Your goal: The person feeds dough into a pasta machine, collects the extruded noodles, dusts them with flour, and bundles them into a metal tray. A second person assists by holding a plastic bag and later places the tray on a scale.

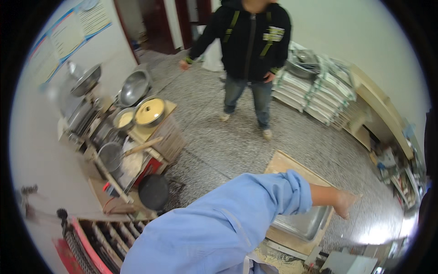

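My left hand [346, 202], slightly blurred, reaches out to the right past the edge of a wooden board, its fingers apart and nothing visible in it. The rolled light blue sleeve crosses above the board [285, 162] and a shallow metal tray [303, 226] that lies on it, hiding part of both. Pale shredded dough or noodles [279, 258] show below the board, near the bottom edge. My right hand is out of view.
A person [253, 51] in a dark jacket stands ahead. At left are a bowl of yellow mixture [149, 111], a cardboard box [169, 138], a rolling pin [143, 146] and a round black lid or pan [154, 191]. Stacked sacks [308, 92] bear metal bowls at right.
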A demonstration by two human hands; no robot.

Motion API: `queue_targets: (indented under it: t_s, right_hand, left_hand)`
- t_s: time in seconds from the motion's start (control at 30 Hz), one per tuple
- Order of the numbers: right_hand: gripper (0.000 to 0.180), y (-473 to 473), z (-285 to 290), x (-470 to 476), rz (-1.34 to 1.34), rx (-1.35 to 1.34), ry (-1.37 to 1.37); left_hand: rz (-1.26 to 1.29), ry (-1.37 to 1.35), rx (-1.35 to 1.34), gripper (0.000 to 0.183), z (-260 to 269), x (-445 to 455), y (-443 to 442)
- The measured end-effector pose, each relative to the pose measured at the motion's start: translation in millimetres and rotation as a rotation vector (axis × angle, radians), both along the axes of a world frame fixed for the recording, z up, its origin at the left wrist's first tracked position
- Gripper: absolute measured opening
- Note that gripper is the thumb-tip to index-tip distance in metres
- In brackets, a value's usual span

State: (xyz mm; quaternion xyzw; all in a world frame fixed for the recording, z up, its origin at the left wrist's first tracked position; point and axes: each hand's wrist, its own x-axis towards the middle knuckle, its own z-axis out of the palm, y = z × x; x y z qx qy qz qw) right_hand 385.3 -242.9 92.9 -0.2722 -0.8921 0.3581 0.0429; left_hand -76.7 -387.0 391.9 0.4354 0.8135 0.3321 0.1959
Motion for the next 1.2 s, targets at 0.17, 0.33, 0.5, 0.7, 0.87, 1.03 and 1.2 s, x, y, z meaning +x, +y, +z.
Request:
queue_targets:
  t_s: [0.17,0.33,0.5,0.7,0.87,1.03,1.2]
  right_hand:
    - [0.055,-3.1,2.8,16.4,-0.029,-0.034,-0.019]
    - [0.036,-17.3,-20.1,21.9,-0.229,-0.225,0.342]
    - [0.02,-8.6,-36.5,14.2,-0.67,-0.792,0.403]
    - [0.017,-7.9,-27.1,17.5,-0.798,-1.077,0.545]
    - [0.026,-34.8,17.8,13.8,-0.437,0.033,-0.048]
    - [0.037,-38.3,50.9,16.2,-0.462,0.097,0.045]
    - [0.028,-23.0,40.4,18.1,-0.463,0.137,0.291]
  left_hand:
    - [0.083,-0.14,0.094,0.089,-1.6,-30.2,-60.7]
    - [0.001,-0.001,0.219,0.092,70.7,-41.6,21.9]
    - [0.084,0.198,0.25,0.093,172.5,-51.1,127.2]
    - [0.162,0.196,0.121,0.083,204.2,-42.8,157.6]
    - [0.159,0.279,0.131,0.095,187.5,-53.9,168.1]
    - [-0.314,0.366,0.034,0.076,107.9,-47.9,177.4]
    - [-0.783,0.026,-0.014,0.061,-16.0,-8.5,172.4]
